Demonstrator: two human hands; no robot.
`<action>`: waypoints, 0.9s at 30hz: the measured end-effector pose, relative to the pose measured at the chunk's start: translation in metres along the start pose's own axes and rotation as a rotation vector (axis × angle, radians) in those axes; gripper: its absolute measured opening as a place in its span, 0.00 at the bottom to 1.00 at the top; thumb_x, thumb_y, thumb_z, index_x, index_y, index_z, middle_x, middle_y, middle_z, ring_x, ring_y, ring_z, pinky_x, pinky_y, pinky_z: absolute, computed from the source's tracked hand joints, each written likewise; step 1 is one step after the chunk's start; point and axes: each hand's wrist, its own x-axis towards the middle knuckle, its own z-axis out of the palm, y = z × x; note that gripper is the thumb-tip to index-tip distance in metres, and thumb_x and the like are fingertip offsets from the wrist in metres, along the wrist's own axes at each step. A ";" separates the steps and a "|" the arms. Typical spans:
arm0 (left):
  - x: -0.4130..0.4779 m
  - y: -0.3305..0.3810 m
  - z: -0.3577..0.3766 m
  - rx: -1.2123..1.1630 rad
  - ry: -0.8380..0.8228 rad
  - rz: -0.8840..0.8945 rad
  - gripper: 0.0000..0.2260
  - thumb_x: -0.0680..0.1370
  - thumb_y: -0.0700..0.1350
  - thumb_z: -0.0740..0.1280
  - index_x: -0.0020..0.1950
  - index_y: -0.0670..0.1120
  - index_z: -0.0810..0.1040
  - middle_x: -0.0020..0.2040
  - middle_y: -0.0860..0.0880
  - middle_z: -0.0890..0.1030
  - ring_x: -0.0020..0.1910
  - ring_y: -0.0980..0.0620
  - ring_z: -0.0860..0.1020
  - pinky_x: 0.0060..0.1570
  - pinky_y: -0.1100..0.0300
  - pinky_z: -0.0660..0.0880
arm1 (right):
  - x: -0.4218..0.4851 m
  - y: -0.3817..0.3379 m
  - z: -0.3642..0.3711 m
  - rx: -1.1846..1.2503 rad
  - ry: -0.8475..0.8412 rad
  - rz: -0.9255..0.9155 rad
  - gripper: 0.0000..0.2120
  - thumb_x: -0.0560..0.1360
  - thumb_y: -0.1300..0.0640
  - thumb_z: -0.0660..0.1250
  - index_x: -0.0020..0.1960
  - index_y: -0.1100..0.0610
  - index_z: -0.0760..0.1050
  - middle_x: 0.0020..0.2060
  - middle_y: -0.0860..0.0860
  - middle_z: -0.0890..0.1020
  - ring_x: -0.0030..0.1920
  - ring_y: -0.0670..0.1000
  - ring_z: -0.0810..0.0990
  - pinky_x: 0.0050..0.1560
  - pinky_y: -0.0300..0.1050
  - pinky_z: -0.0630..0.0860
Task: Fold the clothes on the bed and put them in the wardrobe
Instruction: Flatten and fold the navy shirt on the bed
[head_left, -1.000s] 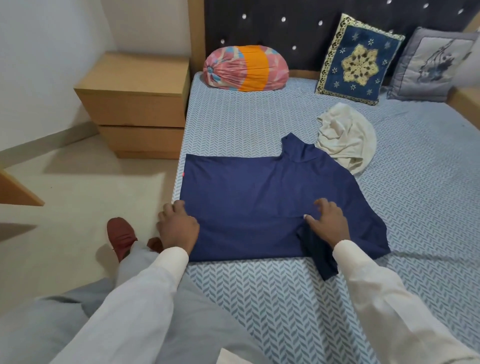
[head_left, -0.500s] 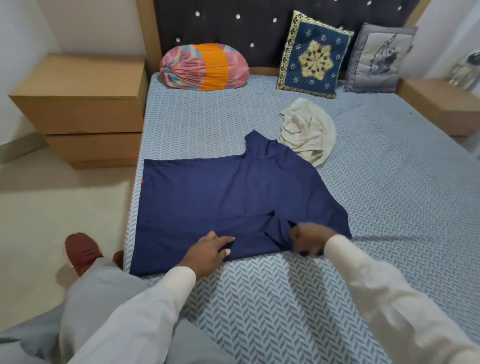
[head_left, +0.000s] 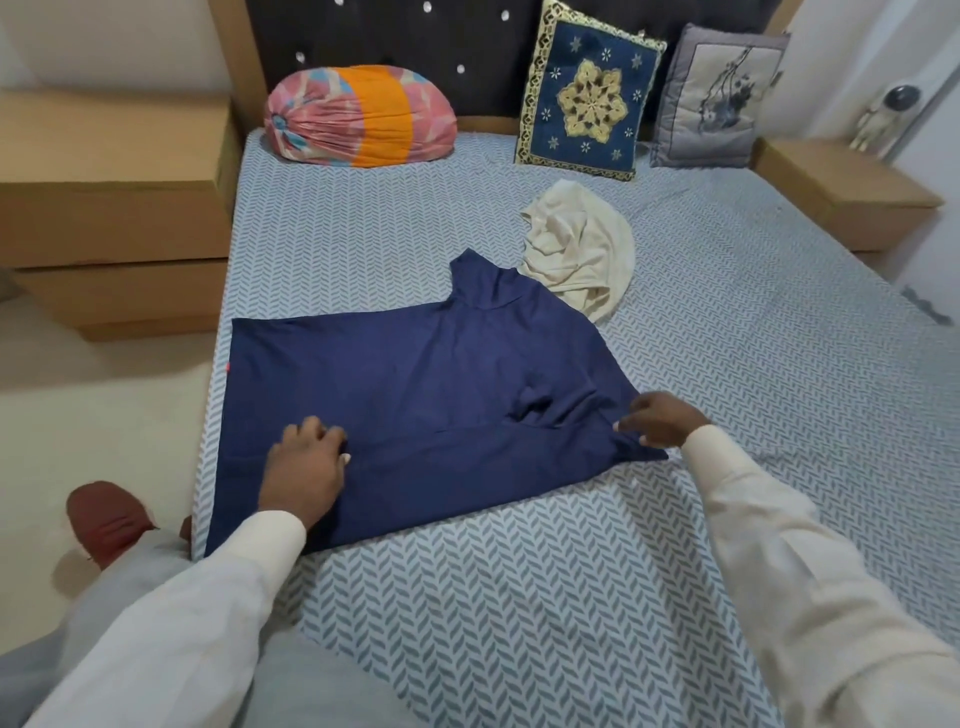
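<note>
1. A navy blue shirt (head_left: 415, 395) lies spread flat on the near left part of the bed (head_left: 519, 597). Its left edge runs along the mattress edge and its collar points toward the headboard (head_left: 467, 41).
2. The left hand (head_left: 306, 467) rests on the shirt's lower left area, knuckles up and fingers bent down onto the cloth. The fingertips are tucked under, so I cannot tell whether they gather the fabric or only press it.
3. The right hand (head_left: 660, 418) pinches the shirt's right edge between thumb and curled fingers, and creases run inward from that spot.
4. A crumpled cream garment (head_left: 582, 260) lies just beyond the shirt's collar, touching it or nearly so.
5. Against the headboard stand a pink and orange bolster (head_left: 358, 117), a blue embroidered cushion (head_left: 587, 98) and a grey cushion (head_left: 717, 98).
6. A wooden nightstand (head_left: 109, 208) stands at the bed's left. Another nightstand (head_left: 841, 192) at the right carries a small astronaut figurine (head_left: 888, 117).
7. A reddish-brown shoe (head_left: 106, 519) shows on the floor beside the bed's near left corner.
</note>
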 end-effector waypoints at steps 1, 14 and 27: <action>0.001 -0.009 0.000 0.027 0.000 -0.001 0.10 0.76 0.49 0.68 0.55 0.47 0.77 0.52 0.43 0.75 0.50 0.40 0.72 0.46 0.48 0.71 | 0.004 0.009 0.008 -0.029 -0.011 0.030 0.12 0.70 0.59 0.75 0.37 0.58 0.72 0.32 0.58 0.73 0.30 0.52 0.73 0.30 0.42 0.73; -0.001 -0.066 -0.015 0.141 -0.051 -0.012 0.06 0.79 0.48 0.64 0.53 0.48 0.74 0.51 0.44 0.75 0.50 0.41 0.72 0.48 0.49 0.68 | -0.009 -0.080 0.075 -0.291 0.191 -0.522 0.20 0.72 0.53 0.64 0.64 0.45 0.70 0.54 0.53 0.80 0.56 0.58 0.79 0.52 0.53 0.77; 0.006 -0.073 -0.031 0.173 -0.119 -0.118 0.06 0.80 0.45 0.59 0.56 0.47 0.71 0.53 0.45 0.75 0.54 0.42 0.74 0.50 0.50 0.71 | 0.001 -0.114 0.111 -0.600 0.253 -0.489 0.10 0.76 0.56 0.61 0.56 0.50 0.74 0.55 0.54 0.80 0.53 0.60 0.79 0.44 0.46 0.68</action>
